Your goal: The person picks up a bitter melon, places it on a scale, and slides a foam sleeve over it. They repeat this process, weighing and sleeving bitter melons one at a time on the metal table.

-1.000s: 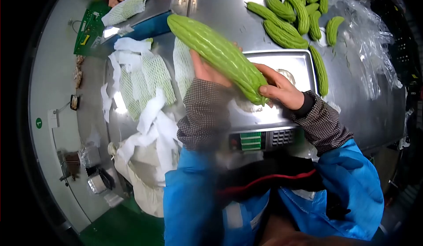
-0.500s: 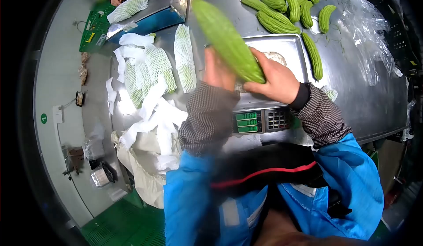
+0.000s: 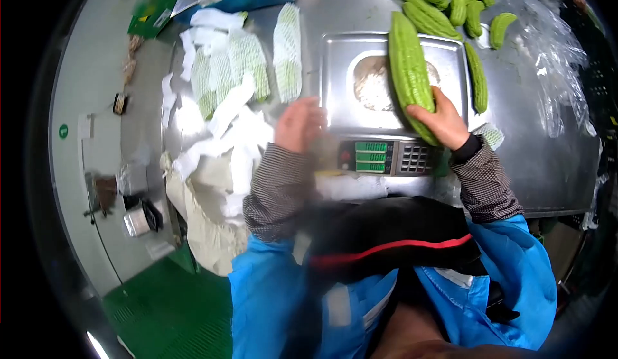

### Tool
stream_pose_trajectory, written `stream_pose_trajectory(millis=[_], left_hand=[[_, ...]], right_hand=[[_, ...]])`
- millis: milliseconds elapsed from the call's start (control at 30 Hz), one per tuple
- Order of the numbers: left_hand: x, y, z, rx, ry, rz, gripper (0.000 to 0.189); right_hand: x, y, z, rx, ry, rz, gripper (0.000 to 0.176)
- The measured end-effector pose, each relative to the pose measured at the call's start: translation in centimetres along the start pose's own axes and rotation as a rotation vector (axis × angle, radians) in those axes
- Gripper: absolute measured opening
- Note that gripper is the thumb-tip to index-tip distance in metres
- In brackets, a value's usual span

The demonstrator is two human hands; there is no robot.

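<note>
A large ridged green bitter melon lies lengthwise over the steel pan of a weighing scale. My right hand is closed round its near end, thumb on top and fingers along the right side. By the pan's left edge is my left hand, its fingers smeared by motion and no item showing in it. Below the pan, the scale's display glows green, with a keypad at its right.
Several bitter melons are heaped at the back right beside crumpled clear plastic. On the left lie several melons in white foam nets, one apart. Loose white foam sleeves drape over a cloth sack at the table edge.
The bitter melon has come down from a raised tilt to the scale pan, still in my right hand. My left hand has moved away from it to the left. The view has shifted.
</note>
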State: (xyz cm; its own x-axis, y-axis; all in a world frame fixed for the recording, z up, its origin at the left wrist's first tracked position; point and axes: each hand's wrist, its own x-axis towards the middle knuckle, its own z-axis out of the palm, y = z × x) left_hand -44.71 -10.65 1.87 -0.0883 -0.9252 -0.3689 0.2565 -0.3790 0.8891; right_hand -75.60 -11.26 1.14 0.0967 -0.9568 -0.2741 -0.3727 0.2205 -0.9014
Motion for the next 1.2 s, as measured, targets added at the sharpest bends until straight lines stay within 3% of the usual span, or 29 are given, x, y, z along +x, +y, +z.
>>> stream_pose_trajectory(millis=[67, 133, 267, 300, 367, 400, 467, 500, 533, 633, 667, 733, 833, 867, 1033, 1133, 1200], left_hand=[[-1.1, 0.1, -3.2, 0.122, 0.257, 0.021, 0.029], [-2.4, -0.1, -5.2, 0.294, 0.315, 0.037, 0.024], [-4.8, -3.3, -4.4, 0.546, 0.162, -0.026, 0.019], [-5.9, -3.0, -2.8, 0.521, 0.150, -0.170, 0.017], [-6.1, -6.9, -4.1, 0.791, 0.057, -0.050, 0.016], [-6.4, -7.2, -3.5, 0.889, 0.037, -0.034, 0.017], [-6.9, -5.9, -2.6, 0.677, 0.151, -0.155, 0.017], [-7.0, -5.2, -2.0, 0.570, 0.204, -0.213, 0.017], [-6.7, -4.9, -2.3, 0.472, 0.258, -0.231, 0.018], [-6.0, -4.6, -3.0, 0.298, 0.253, -0.171, 0.020], [-6.0, -5.0, -3.1, 0.310, 0.247, -0.147, 0.019], [-5.8, -5.6, -2.9, 0.335, 0.229, -0.099, 0.019], [-6.4, -5.6, -3.5, 0.321, 0.254, -0.091, 0.018], [-6.6, -5.5, -3.6, 0.315, 0.270, -0.088, 0.018], [-6.6, -5.0, -4.2, 0.165, 0.361, -0.036, 0.018], [-6.6, -4.2, -3.3, 0.204, 0.323, -0.022, 0.018], [-6.5, -3.9, -3.6, 0.228, 0.312, 0.015, 0.020]], right_hand=[[0.0, 0.6, -0.4, -0.173, 0.016, 0.003, 0.067], [-0.6, 0.2, -0.5, -0.451, 0.065, -0.052, 0.067], [-1.2, 0.7, -0.3, -0.735, 0.123, -0.149, 0.061], [-1.8, 0.3, -0.1, -0.850, 0.204, -0.229, 0.058], [-3.1, -1.1, 0.5, -1.000, 0.364, -0.439, 0.051], [-4.3, -2.4, 1.4, -0.946, 0.340, -0.624, 0.047], [-6.5, -2.0, 4.3, -0.736, -0.046, -0.767, 0.030], [-7.1, -0.3, 5.9, -0.634, -0.278, -0.783, 0.036], [-7.6, 0.7, 8.0, -0.634, -0.457, -0.765, 0.031], [-6.9, 3.6, 13.4, -0.648, -0.611, -0.733, 0.035], [-6.5, 3.8, 14.6, -0.714, -0.695, -0.614, 0.027], [-5.6, 7.2, 17.1, -0.877, -0.718, -0.680, 0.021], [-5.9, 5.0, 15.3, -0.442, -0.466, -0.596, 0.018], [-5.3, 4.6, 14.6, -0.421, -0.461, -0.475, 0.019], [-6.1, 4.4, 17.1, -0.554, -0.577, -0.480, 0.045], [-5.5, 5.6, 19.4, -0.820, -0.753, -0.463, 0.040], [-5.7, 4.4, 16.7, -0.466, -0.516, -0.524, 0.034]])
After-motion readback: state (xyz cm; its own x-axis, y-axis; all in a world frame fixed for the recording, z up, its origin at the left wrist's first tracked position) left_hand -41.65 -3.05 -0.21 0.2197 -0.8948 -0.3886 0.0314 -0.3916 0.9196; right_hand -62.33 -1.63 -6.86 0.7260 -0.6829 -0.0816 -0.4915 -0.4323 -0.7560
